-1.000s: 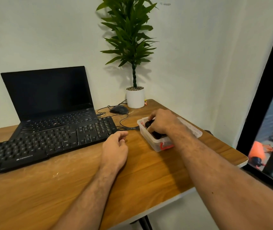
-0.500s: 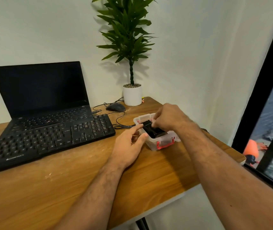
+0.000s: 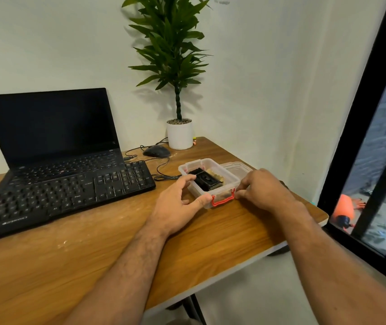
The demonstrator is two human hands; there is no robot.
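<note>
Fig. 1. Head view of a clear box (image 3: 230, 175) standing on the worktop (image 3: 93, 242), toward its right edge. A black device (image 3: 207, 180) lies flat inside the box, with a pale item partly hidden behind it. The lid (image 3: 237, 167) is off and rests at 2 o'clock of the box, touching its far right side. The left hand (image 3: 178, 205), at 8 o'clock, has thumb and fingers curled round the near left corner. The right hand (image 3: 264, 191), at 4 o'clock, pinches the near right corner with narrow fingers beside the red latch (image 3: 222, 201); whether they hold the latch or the wall cannot be told. At 9 o'clock lies a keyboard (image 3: 58, 195), well apart.

Progress, as judged: the device sits in the box, so loading looks done. 2 steps appear left: setting the lid on the rim and snapping the latch over it.
</note>
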